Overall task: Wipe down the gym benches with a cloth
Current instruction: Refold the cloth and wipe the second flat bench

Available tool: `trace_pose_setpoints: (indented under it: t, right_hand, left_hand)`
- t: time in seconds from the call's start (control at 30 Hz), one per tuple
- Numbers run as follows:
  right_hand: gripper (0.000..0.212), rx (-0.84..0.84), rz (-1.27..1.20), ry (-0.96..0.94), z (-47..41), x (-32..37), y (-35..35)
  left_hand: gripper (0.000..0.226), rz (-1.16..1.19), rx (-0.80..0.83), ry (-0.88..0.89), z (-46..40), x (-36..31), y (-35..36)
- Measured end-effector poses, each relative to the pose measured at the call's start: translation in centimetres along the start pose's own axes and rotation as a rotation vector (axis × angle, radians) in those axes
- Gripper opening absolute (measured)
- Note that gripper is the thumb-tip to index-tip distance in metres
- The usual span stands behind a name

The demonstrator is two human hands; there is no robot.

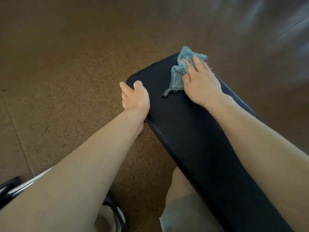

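A black padded gym bench (189,131) runs from the lower right up toward the middle of the head view. Near its far end lies a crumpled light blue cloth (181,67) with a dark mesh edge. My right hand (201,79) lies flat on the cloth, fingers spread, pressing it onto the pad. My left hand (135,96) grips the bench's far left corner, thumb on top and fingers curled over the edge; a ring shows on one finger.
Brown speckled rubber flooring (66,72) surrounds the bench. A black and chrome piece of equipment (15,188) shows at the lower left edge. My knee and shorts (180,203) are beside the bench at the bottom.
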State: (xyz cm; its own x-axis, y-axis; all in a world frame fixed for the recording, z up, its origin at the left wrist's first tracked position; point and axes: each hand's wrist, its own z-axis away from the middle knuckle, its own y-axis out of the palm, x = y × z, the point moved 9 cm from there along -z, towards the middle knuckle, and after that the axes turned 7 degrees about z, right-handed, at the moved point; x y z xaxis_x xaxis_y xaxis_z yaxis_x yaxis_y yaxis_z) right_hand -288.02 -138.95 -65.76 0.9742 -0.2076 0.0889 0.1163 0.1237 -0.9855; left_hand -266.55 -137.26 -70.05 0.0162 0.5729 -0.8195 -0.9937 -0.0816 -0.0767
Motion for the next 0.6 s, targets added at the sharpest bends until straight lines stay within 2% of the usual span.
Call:
trace_pose_setpoints:
  t: [0.1,0.23,0.47,0.53,0.6]
  right_hand:
    - [0.058,-0.015,-0.015,0.094,6.7,-1.6,0.7]
    - [0.059,0.014,0.056,0.048,12.8,-1.3,1.7]
    - [0.057,0.037,0.073,-0.094,-0.1,2.6,0.5]
    - [0.058,0.01,0.069,-0.107,-0.3,3.9,0.7]
    - [0.058,-0.038,0.066,-0.157,3.6,4.3,1.2]
  left_hand:
    - [0.063,0.022,-0.026,-0.001,0.3,0.2,0.2]
    - [0.064,0.027,-0.049,-0.004,0.3,0.1,0.1]
    - [0.065,0.005,-0.156,0.004,0.0,0.1,0.1]
    - [0.065,0.003,-0.183,0.008,-0.3,0.2,0.1]
    - [0.066,0.006,-0.197,0.017,-0.2,0.3,0.2]
